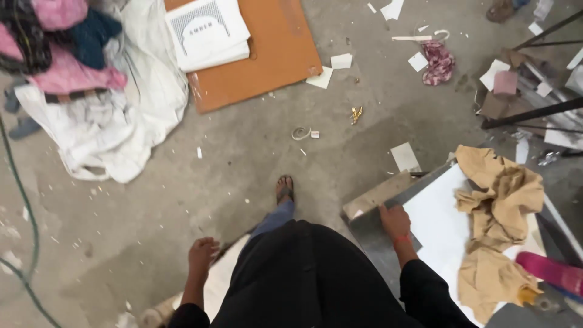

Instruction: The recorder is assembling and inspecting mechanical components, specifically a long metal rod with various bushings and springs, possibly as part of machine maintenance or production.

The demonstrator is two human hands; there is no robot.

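The right hand (395, 221) rests on the near corner of a flat grey metal sheet (371, 234) that lies slanted under a white board (443, 225). The white board spreads away to the right of that hand, flat and bare near it. A crumpled tan cloth (499, 212) lies on the board, well to the right of the hand.

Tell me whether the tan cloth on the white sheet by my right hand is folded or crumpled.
Crumpled. The tan cloth lies bunched in irregular creases across the white sheet, not in flat folds. The right hand rests apart from it.
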